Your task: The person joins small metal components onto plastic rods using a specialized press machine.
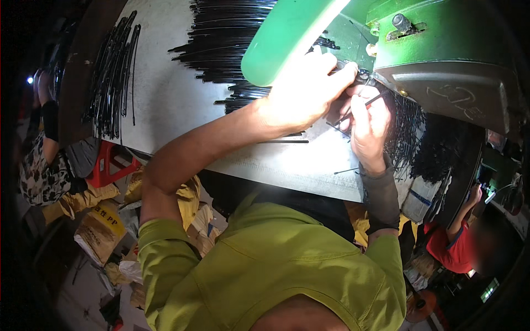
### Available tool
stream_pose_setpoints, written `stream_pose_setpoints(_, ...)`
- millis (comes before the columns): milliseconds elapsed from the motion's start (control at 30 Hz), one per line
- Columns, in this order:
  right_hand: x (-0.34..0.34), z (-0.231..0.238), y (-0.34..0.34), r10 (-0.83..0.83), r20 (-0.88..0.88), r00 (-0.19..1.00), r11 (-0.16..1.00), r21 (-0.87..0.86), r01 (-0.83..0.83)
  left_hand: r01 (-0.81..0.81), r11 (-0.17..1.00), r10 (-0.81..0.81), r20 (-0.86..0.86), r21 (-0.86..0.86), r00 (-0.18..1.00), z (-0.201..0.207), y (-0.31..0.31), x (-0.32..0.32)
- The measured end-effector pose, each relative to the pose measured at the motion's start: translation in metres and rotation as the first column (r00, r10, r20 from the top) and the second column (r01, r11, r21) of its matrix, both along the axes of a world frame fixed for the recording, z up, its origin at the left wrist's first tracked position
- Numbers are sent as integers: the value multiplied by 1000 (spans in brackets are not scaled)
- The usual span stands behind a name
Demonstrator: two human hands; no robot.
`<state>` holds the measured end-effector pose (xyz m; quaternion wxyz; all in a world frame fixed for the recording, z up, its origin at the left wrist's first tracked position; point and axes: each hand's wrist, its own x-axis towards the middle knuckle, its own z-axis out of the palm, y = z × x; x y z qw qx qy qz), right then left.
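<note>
My left hand [306, 91] reaches across the white tabletop [298, 171] to the machine's edge. Its fingers are closed at the tips, and strong glare hides what is in them. Close beside it, my right hand [371, 118] pinches a thin black rod [376, 99] that slants up toward the machine. The green machine [436, 38] stands just beyond both hands. Many similar black rods [226, 41] lie in a broad layer left of my left hand. Dark thin pieces [406, 132] are heaped right of my right hand.
A pale green lamp shade [281, 41] hangs over my left hand. More black rods [113, 77] lie at the table's left end. Single rods [284, 142] lie near the front edge. A red stool [107, 165] and sacks [99, 229] stand left. Another person [450, 251] works at right.
</note>
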<state>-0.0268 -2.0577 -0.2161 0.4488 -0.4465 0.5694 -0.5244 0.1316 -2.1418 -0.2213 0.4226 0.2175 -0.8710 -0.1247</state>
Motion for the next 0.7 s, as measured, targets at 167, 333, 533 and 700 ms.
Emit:
stream_pose_setpoints(167, -11, 9, 3, -26, 277, 961, 979, 202, -32, -22, 984, 86, 369, -175, 926, 14, 11, 5)
stream_pose_setpoints(333, 7, 7, 4, -40, 527, 849, 991, 133, -36, 114, 929, -128, 17, 353, 992, 4, 25, 23)
stream_pose_setpoints(533, 3, 4, 5, 47, 516, 855, 987, 106, -118, 280, -43, -184, -283, 959, 941, 22, 6, 54)
stream_pose_setpoints(700, 12, 5, -4, 6, 622, 783, 972, 181, -151, 282, -224, -139, -317, 933, 938, 19, -1, 59)
